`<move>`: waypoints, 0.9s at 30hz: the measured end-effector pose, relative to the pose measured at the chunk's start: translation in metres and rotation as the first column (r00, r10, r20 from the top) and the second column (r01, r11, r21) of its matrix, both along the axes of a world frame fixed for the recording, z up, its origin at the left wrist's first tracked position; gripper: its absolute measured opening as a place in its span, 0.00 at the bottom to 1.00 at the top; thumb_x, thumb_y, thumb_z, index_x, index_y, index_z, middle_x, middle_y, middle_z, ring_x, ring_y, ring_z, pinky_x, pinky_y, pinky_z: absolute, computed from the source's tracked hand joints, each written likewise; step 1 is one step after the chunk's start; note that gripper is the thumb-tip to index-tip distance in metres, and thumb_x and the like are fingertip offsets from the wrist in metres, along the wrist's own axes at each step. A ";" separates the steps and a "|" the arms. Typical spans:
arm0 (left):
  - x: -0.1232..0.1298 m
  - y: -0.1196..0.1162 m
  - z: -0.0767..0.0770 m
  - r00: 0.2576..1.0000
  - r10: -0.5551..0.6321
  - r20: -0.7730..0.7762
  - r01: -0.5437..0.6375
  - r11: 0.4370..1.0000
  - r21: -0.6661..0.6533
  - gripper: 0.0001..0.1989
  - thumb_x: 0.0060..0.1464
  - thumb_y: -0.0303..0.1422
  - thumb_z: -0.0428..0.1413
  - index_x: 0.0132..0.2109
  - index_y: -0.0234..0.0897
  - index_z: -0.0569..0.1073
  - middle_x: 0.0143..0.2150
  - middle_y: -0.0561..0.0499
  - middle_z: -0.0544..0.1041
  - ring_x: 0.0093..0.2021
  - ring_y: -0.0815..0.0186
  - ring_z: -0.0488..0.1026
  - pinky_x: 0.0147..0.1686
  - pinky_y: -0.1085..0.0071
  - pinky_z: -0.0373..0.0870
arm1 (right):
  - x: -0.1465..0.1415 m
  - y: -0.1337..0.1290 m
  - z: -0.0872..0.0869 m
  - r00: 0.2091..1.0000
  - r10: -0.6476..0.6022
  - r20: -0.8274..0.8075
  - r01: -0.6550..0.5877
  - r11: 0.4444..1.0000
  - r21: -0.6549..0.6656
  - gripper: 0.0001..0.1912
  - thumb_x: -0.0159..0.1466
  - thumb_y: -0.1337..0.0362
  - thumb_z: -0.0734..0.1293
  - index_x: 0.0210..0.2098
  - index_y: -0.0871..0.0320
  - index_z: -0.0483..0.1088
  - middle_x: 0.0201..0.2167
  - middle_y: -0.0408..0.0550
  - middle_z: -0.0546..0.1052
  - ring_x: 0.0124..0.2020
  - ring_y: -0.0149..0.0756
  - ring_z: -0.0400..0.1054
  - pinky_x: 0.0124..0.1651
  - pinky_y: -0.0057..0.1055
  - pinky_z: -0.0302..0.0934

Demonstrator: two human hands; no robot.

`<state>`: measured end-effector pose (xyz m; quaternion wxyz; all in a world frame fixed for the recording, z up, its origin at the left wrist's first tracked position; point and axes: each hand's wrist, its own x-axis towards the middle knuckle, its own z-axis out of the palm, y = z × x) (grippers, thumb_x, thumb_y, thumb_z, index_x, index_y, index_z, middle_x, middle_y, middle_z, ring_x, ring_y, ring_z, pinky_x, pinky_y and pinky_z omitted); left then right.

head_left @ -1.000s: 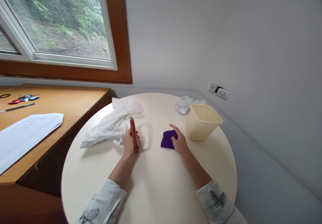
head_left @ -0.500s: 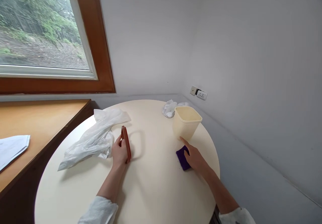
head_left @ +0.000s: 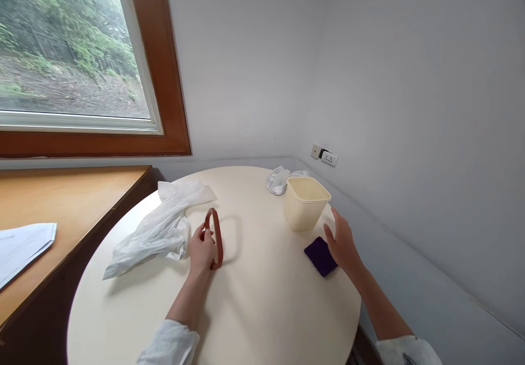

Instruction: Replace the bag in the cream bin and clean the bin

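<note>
My left hand (head_left: 202, 249) grips a reddish-brown rounded frame (head_left: 219, 242), which stands on edge over the round cream table (head_left: 262, 310). To the right, my right hand (head_left: 341, 239) is open, thumb and fingers apart, beside a dark purple cloth pad (head_left: 321, 256) lying flat. Behind the pad stands a cream, open-topped bin (head_left: 304, 207), close to my right fingertips. A crumpled translucent plastic bag (head_left: 158, 233) lies left of my left hand.
A small crumpled white bag (head_left: 278, 181) sits behind the bin at the table's far edge. At left is a wooden desk (head_left: 82, 190) with papers (head_left: 27, 244). Walls rise behind and to the right, with a socket (head_left: 329, 158) low down.
My right hand has let go of the purple pad and lifted; the pad now lies farther right and turned. My left hand still holds the frame, slightly turned.
</note>
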<state>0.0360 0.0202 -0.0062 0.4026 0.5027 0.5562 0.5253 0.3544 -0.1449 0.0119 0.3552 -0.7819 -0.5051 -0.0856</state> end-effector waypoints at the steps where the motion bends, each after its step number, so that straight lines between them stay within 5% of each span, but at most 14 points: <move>1: 0.000 0.000 0.000 1.000 -0.010 0.000 0.010 1.000 -0.002 0.22 0.46 0.38 0.52 0.48 0.34 0.72 0.24 0.52 0.71 0.20 0.68 0.66 0.22 0.72 0.63 | 0.000 0.003 0.008 1.000 0.006 0.000 -0.006 0.998 0.055 0.31 0.64 0.52 0.51 0.64 0.53 0.40 0.62 0.53 0.53 0.63 0.45 0.44 0.60 0.50 0.46; 7: -0.001 -0.001 -0.004 0.996 -0.084 -0.003 0.084 0.996 -0.008 0.19 0.47 0.38 0.50 0.44 0.33 0.72 0.25 0.51 0.71 0.21 0.68 0.65 0.24 0.71 0.63 | 0.017 0.031 0.043 0.997 0.048 -0.067 -0.046 0.998 0.033 0.33 0.62 0.46 0.54 0.63 0.46 0.42 0.65 0.53 0.43 0.65 0.50 0.35 0.57 0.55 0.47; 14: -0.002 -0.001 -0.009 0.993 -0.117 0.019 0.117 0.993 0.025 0.16 0.49 0.40 0.50 0.39 0.35 0.73 0.27 0.50 0.71 0.22 0.68 0.65 0.25 0.71 0.63 | 0.028 0.057 0.037 0.989 0.135 -0.060 -0.138 0.989 -0.043 0.24 0.62 0.48 0.54 0.52 0.50 0.63 0.49 0.52 0.67 0.53 0.43 0.60 0.53 0.44 0.56; 27: 0.004 -0.009 -0.003 0.946 -0.322 0.020 0.320 0.944 0.078 0.17 0.51 0.42 0.49 0.35 0.35 0.75 0.24 0.50 0.70 0.29 0.65 0.68 0.27 0.72 0.62 | -0.059 0.096 0.034 0.920 0.358 -0.162 -0.352 0.934 0.066 0.21 0.63 0.52 0.52 0.50 0.54 0.63 0.50 0.51 0.68 0.49 0.41 0.63 0.51 0.41 0.58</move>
